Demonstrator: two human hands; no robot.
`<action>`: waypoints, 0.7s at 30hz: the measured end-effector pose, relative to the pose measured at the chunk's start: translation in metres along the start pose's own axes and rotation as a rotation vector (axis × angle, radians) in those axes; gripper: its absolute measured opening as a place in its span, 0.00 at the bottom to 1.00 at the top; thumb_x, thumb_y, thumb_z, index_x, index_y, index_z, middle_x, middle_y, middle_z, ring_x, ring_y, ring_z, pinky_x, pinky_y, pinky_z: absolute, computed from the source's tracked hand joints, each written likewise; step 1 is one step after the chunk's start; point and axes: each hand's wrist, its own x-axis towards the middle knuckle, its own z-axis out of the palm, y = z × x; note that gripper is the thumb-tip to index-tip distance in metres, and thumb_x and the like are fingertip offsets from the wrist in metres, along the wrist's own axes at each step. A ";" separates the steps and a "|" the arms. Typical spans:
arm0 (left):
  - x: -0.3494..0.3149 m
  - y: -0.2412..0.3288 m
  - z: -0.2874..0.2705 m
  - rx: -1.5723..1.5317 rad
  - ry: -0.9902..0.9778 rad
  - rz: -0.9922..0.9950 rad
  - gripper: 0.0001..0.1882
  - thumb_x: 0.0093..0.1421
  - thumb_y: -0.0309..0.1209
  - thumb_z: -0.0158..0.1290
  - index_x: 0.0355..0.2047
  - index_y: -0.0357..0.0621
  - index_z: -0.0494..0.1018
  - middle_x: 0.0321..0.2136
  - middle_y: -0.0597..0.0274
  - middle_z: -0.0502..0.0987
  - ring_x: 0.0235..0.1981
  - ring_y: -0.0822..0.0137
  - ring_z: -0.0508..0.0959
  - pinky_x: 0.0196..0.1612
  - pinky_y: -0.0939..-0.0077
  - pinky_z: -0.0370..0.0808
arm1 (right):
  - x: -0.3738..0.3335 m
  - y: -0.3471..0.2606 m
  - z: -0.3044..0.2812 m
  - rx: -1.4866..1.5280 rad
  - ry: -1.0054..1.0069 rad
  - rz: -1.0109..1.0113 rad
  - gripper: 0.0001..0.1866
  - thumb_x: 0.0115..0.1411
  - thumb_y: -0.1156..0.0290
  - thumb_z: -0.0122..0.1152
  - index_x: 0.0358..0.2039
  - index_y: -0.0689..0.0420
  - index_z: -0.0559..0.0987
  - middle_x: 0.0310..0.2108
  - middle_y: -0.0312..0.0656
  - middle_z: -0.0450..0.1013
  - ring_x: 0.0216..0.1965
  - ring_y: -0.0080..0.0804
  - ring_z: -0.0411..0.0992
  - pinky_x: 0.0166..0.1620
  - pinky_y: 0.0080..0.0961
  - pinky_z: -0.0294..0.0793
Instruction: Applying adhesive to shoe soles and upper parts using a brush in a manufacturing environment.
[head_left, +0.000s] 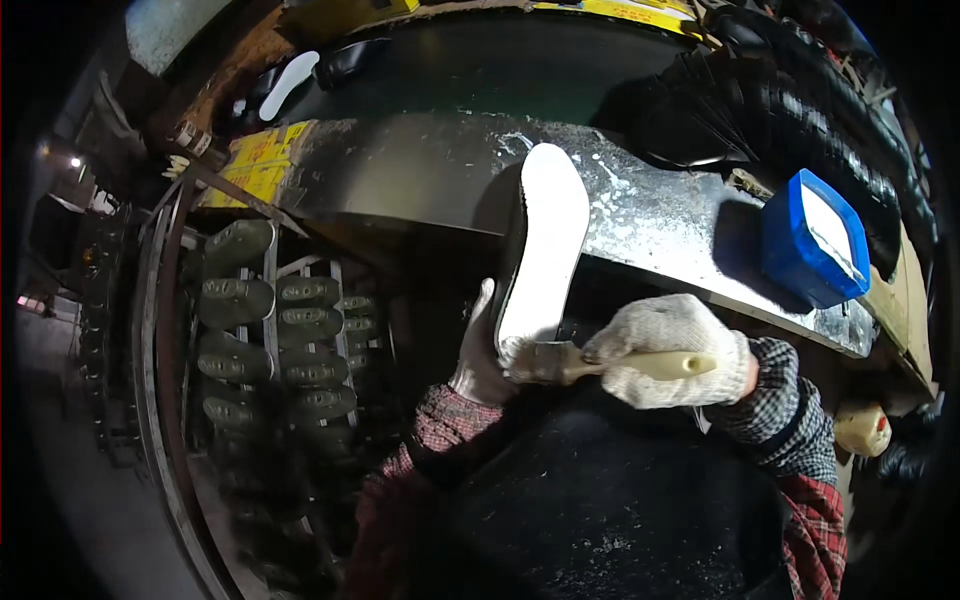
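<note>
A white shoe sole (552, 235) with a dark edge stands out over the front edge of the bench, toe end pointing away from me. My left hand (473, 355), in a pale glove, grips it by the near end, its thumb along the left side. In a knitted white glove, my right hand (660, 340) is closed round the cream handle of a flat paintbrush (690, 365). The brush lies sideways, and its bristles touch the near end of the sole beside my left hand. Most of my left fingers are hidden behind the sole and brush.
A blue tub (782, 245) of white paste stands on the metal bench (410, 170) at the right. Behind it are piled black shoe parts (790, 120). Another white sole (290, 86) lies far left. A rack of dark green shoes (238, 300) stands at lower left.
</note>
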 end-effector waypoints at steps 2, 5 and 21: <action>0.000 -0.005 0.000 -0.034 -0.045 0.062 0.33 0.68 0.58 0.36 0.60 0.44 0.65 0.52 0.48 0.75 0.51 0.44 0.76 0.51 0.42 0.76 | -0.015 0.008 -0.010 0.019 0.084 0.007 0.14 0.58 0.65 0.68 0.37 0.62 0.80 0.36 0.48 0.79 0.37 0.36 0.80 0.42 0.30 0.82; 0.008 0.007 -0.015 -0.106 -0.451 -0.182 0.32 0.69 0.56 0.36 0.60 0.43 0.65 0.54 0.47 0.73 0.53 0.43 0.74 0.55 0.38 0.72 | -0.034 0.001 -0.012 0.071 0.262 0.132 0.15 0.57 0.64 0.68 0.38 0.63 0.80 0.37 0.48 0.79 0.37 0.35 0.80 0.41 0.31 0.81; -0.019 0.031 -0.028 -0.141 0.052 -0.095 0.56 0.53 0.74 0.41 0.62 0.32 0.58 0.40 0.29 0.75 0.33 0.35 0.80 0.30 0.43 0.78 | 0.023 0.022 -0.049 -0.607 0.168 -0.356 0.15 0.58 0.79 0.62 0.47 0.61 0.78 0.26 0.42 0.72 0.27 0.36 0.74 0.29 0.31 0.74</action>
